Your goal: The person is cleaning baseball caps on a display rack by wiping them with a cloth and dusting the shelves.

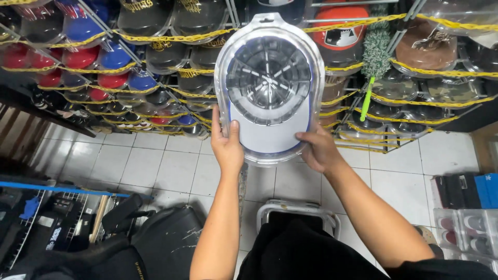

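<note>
I hold a clear plastic cap case (270, 83) up in front of me, underside facing me, with a cap inside showing its white brim and dark crown. My left hand (226, 144) grips the case's lower left edge. My right hand (317, 149) grips its lower right edge. Behind the case stand wire racks (171, 62) filled with several caps in similar clear cases.
Yellow chains (155, 37) run across the racks. A green-handled duster (374, 57) hangs at the right. A step stool (298, 210) sits below me on the white tiled floor (155, 166). A black chair (166, 238) is lower left, clear shoe boxes (467, 228) lower right.
</note>
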